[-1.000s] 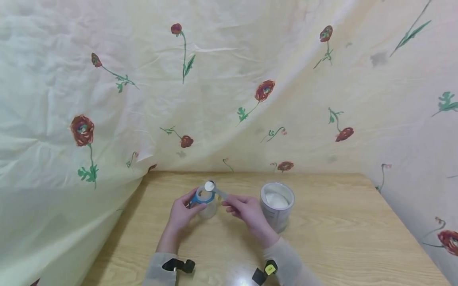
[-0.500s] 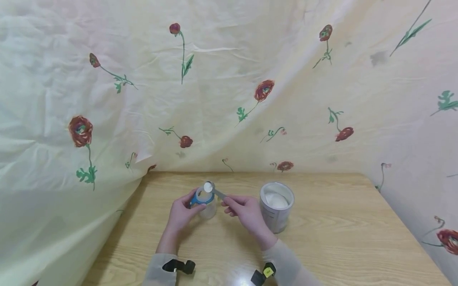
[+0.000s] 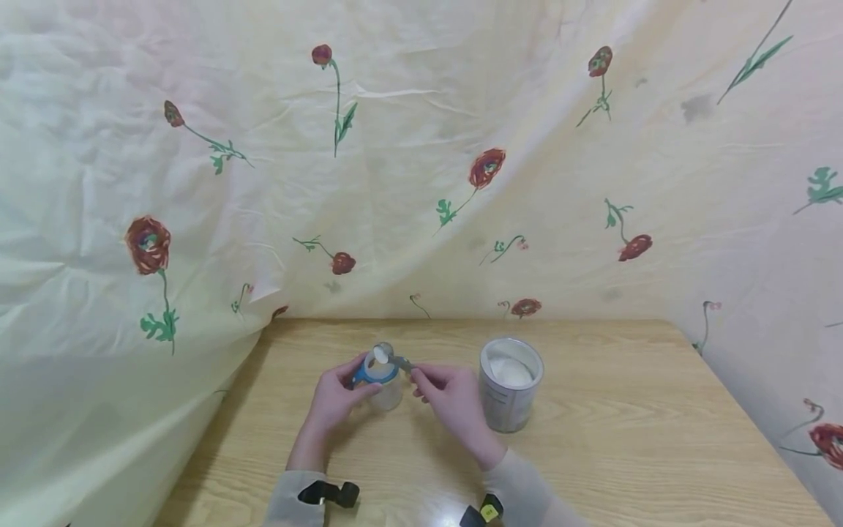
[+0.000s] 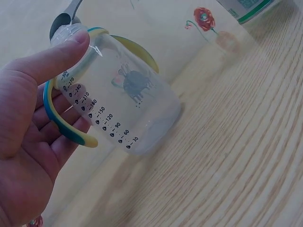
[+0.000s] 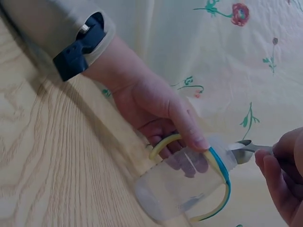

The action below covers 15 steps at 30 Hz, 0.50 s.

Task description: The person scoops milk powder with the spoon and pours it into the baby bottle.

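A clear baby bottle (image 3: pixel 386 399) stands on the table, with a blue-and-yellow two-handled ring at its neck. My left hand (image 3: pixel 334 399) grips it there, thumb on the near side and fingers behind, as the left wrist view shows on the bottle (image 4: pixel 137 101) with its printed scale. Between thumb and fingers, my right hand (image 3: pixel 456 402) pinches the handle of a grey measuring scoop (image 3: pixel 383 353). White powder shows in the scoop, whose bowl tilts at the bottle's open mouth. In the right wrist view the scoop (image 5: pixel 243 155) overlaps the rim.
Right of my right hand stands an open can (image 3: pixel 508 410) holding white powder (image 3: pixel 510 372). Both rest on a wooden table (image 3: pixel 626 424). A pale flowered cloth (image 3: pixel 395 183) hangs behind and along both sides.
The scoop has come down slightly and tipped over at the bottle's mouth, where before its powder faced up level. My left hand still holds the bottle in nearly the same place.
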Available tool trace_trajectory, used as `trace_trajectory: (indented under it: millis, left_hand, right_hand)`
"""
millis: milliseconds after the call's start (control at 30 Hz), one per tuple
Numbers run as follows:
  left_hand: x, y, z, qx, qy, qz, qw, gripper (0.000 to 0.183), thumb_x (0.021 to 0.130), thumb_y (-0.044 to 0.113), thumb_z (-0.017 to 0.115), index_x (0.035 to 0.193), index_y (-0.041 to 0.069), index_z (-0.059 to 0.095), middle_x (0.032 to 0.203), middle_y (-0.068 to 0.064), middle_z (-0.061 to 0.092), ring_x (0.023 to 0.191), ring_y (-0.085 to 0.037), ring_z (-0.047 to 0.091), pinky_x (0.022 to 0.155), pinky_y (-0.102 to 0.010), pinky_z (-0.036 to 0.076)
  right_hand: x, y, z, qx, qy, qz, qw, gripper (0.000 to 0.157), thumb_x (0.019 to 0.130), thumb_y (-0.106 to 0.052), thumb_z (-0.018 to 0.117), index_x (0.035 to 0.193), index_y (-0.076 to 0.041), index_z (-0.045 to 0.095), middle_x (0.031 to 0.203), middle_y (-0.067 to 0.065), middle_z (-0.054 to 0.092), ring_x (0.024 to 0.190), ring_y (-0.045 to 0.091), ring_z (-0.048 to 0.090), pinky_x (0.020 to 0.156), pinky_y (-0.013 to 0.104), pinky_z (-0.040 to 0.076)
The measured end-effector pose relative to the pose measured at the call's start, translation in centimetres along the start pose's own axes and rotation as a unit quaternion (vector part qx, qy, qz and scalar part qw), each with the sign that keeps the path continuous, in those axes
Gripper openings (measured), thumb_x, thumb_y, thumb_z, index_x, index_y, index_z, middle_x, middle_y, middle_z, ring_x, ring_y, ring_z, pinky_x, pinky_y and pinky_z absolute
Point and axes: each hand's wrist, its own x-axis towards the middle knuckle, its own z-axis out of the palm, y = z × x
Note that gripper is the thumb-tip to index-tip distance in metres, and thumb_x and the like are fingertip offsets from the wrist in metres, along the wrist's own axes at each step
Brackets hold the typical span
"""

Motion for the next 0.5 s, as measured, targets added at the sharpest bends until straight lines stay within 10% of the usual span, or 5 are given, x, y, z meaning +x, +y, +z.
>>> trace_trajectory:
  millis: [233,500]
  left_hand:
    - [0.0,0.2,0.1,-0.002,-0.006,0.014,0.9999,0.067,0.087,0.024,0.092,0.147,0.013,0.066,0.147,-0.008,0.066,0.140,-0.033,0.058,0.121,-0.053,0.041]
    - [0.1,-0.1,0.0,-0.005,-0.013,0.013,0.9998,0.067,0.085,0.025,0.094,0.146,0.015,0.067,0.146,-0.007,0.067,0.139,-0.031,0.059,0.121,-0.052,0.041]
  right_hand:
    - [0.0,0.4,0.3,-0.148,0.037,-0.153,0.976,0.013,0.096,-0.003,0.080,0.108,-0.003,0.083,0.089,0.005,0.081,0.071,0.008,0.074,0.063,0.019,0.061]
    - [0.1,1.1,0.3,-0.329,0.078,-0.351,0.873,0.019,0.088,-0.006,0.088,0.106,-0.004,0.084,0.091,0.008,0.081,0.075,0.017,0.078,0.063,0.023,0.063]
